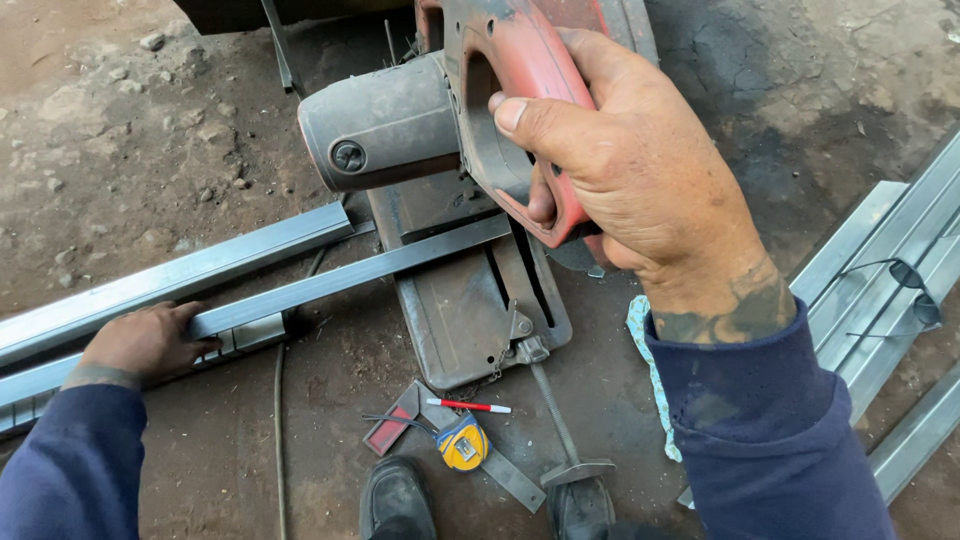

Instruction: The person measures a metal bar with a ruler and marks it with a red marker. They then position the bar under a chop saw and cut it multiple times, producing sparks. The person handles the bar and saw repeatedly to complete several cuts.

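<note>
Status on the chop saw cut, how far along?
Done: the long grey steel bar lies across the saw's rusty base plate. In hand: the right hand grips the red saw handle; the left hand steadies the bar. Left: the cut itself; the bar looks whole.
</note>
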